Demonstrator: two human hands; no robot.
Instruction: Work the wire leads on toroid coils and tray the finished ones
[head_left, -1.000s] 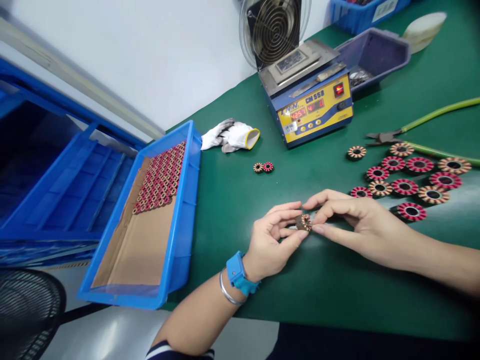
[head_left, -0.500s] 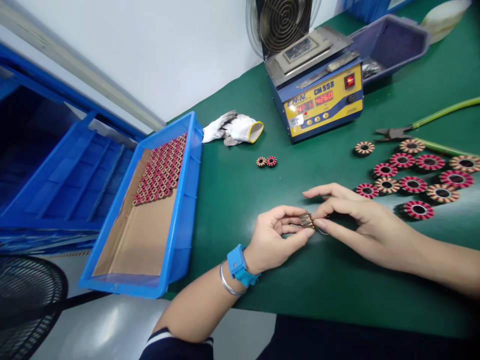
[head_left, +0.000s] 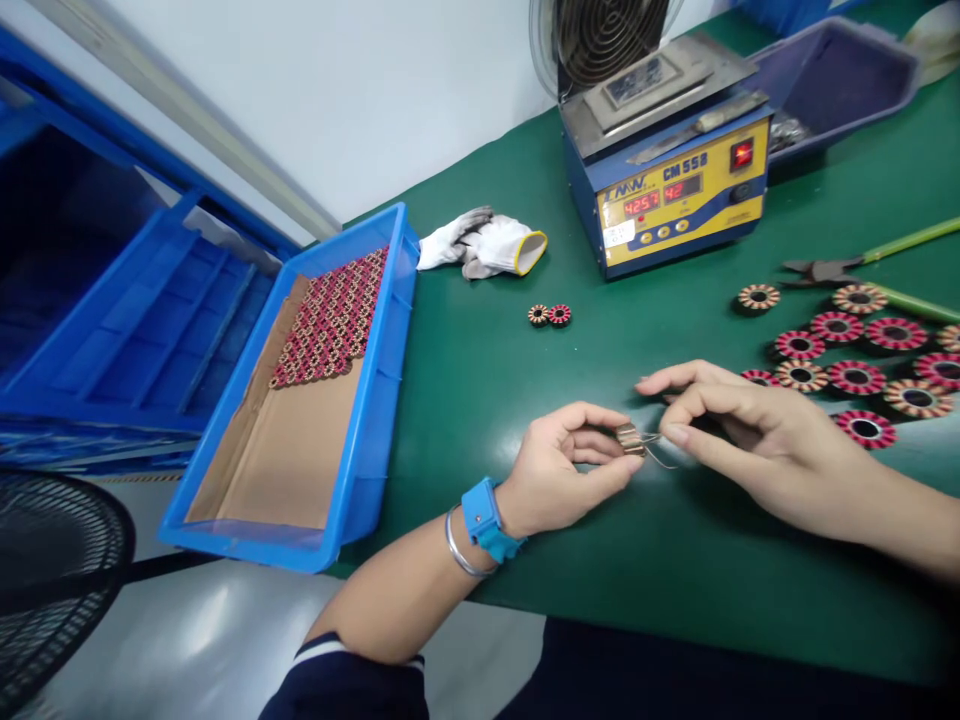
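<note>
My left hand (head_left: 562,462) holds a small copper-wound stator (head_left: 630,438) on its side between thumb and fingers. Thin wire leads (head_left: 661,460) stick out of its right end. The thumb and index finger of my right hand (head_left: 765,425) are pinched together on these leads, a short way from the stator. One lead curves loosely below the fingertips. More stators (head_left: 857,377), with red or tan tops, stand on the green table just beyond my right hand. A touching pair of smaller-looking stators (head_left: 559,315) sits farther back.
At left, a blue bin (head_left: 390,370) lined with cardboard holds rows of stators (head_left: 330,315). White gloves (head_left: 487,245) lie beside it. A solder pot (head_left: 682,200) with red digits stands at the back, near a purple bin (head_left: 840,90). Green-handled cutters (head_left: 825,270) lie at right.
My right fingers have drawn back to the right from the stator, and more of the leads shows. The whole view has shifted, so things appear farther right. The digits on the solder pot differ.
</note>
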